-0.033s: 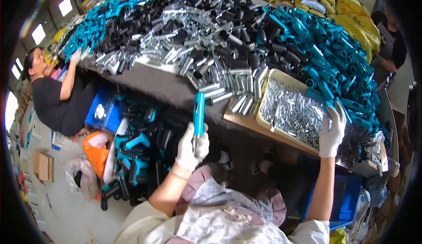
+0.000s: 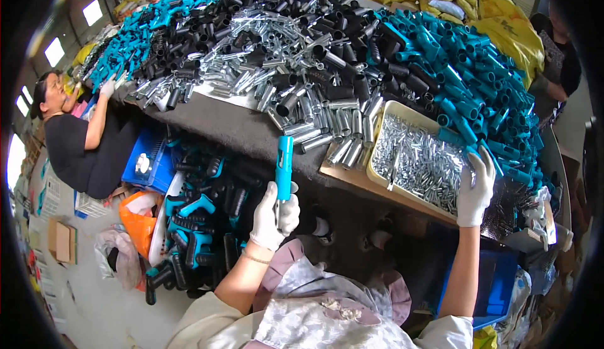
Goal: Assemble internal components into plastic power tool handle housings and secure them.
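The two hands are well apart. The left hand (image 2: pixel 275 218) is closed around the lower end of a teal tube (image 2: pixel 284 169), which stands nearly upright above the fist, tilted slightly to the right; a thin metal piece shows between the fingers below it. The tube's free upper end points away from the person, toward the table (image 2: pixel 226 116), with silver tubes (image 2: pixel 314 122) heaped beyond it.

The right hand (image 2: pixel 475 191) is far to the right of the held tube, its fingers extended at the near edge of a heap of teal tubes (image 2: pixel 484 91). Its fingertips meet the nearest pieces there, but whether they grip one I cannot tell.

Just left of the right hand is a cream tray (image 2: pixel 376 177) full of small metal pins (image 2: pixel 415 160), so the tray lies between the two hands, nearer the right. Below and left of the left hand is a pile of black and teal handles (image 2: pixel 189 236). Farther left, well away from both hands, a co-worker (image 2: pixel 69 147) reaches to the table.
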Available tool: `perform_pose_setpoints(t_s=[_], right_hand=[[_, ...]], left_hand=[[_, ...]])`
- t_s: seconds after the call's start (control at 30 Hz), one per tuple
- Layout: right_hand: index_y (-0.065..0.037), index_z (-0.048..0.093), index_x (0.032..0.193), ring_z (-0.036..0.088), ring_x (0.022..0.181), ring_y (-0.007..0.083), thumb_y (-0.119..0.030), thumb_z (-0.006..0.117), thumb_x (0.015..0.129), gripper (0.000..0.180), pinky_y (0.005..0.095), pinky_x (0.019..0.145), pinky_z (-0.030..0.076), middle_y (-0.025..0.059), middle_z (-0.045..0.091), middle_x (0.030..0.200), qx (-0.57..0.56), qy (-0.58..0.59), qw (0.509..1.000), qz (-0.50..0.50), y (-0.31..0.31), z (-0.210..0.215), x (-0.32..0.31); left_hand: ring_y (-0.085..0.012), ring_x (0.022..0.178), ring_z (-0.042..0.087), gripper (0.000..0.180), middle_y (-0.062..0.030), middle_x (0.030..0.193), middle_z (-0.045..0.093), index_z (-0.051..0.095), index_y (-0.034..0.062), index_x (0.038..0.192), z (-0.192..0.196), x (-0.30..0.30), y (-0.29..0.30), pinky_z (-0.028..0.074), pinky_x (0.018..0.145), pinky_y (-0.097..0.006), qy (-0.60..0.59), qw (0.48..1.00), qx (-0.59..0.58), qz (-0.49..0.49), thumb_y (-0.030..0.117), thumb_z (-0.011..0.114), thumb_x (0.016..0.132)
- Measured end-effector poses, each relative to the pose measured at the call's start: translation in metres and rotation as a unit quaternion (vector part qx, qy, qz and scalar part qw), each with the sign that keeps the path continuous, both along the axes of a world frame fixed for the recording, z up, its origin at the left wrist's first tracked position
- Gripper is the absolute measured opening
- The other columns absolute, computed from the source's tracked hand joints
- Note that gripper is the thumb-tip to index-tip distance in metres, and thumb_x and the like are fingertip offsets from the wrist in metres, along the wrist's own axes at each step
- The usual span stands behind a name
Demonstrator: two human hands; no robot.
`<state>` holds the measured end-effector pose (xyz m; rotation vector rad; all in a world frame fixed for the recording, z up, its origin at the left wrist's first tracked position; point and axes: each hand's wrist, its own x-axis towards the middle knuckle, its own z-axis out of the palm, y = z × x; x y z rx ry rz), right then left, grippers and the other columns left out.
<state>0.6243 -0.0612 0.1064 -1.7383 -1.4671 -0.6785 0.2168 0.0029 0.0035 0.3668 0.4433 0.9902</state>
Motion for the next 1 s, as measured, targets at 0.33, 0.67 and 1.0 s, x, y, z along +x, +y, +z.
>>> perform_pose_setpoints(t_s=[0.33, 0.67, 1.0], right_hand=[[-0.007, 0.065, 0.117, 0.053, 0.125, 0.0353, -0.002, 0.064, 0.087, 0.030, 0.0436, 0.104, 0.044, 0.0161, 0.056, 0.137, 0.001, -0.016, 1.000, -0.011, 0.000, 0.003, -0.005], [-0.007, 0.063, 0.121, 0.055, 0.124, 0.0355, 0.000, 0.062, 0.089, 0.032, 0.0445, 0.104, 0.045, 0.0170, 0.058, 0.134, 0.074, -0.060, 0.994, 0.054, -0.003, 0.010, -0.011], [-0.004, 0.065, 0.118, 0.058, 0.120, 0.0323, 0.000, 0.061, 0.091, 0.027, 0.0407, 0.101, 0.046, 0.0150, 0.062, 0.130, 0.082, -0.066, 0.994, 0.028, -0.001, 0.007, -0.007]], left_hand=[[-0.0087, 0.043, 0.040, 0.053, -0.0003, 0.064, 0.048, 0.055, 0.0012, 0.115, -0.026, -0.007, 0.029, 0.032, 0.038, -0.023, 0.051, 0.997, 0.053, 0.005, 0.052, 0.050, 0.101], [-0.0079, 0.045, 0.044, 0.061, -0.0019, 0.067, 0.052, 0.059, -0.0014, 0.115, 0.032, -0.013, -0.002, 0.032, 0.039, -0.022, 0.207, 0.953, 0.222, 0.000, 0.054, 0.066, 0.091], [-0.0078, 0.045, 0.044, 0.055, -0.0011, 0.067, 0.052, 0.057, 0.0013, 0.119, -0.030, -0.016, 0.040, 0.033, 0.038, -0.022, 0.097, 0.989, 0.109, 0.030, 0.052, 0.055, 0.098]])
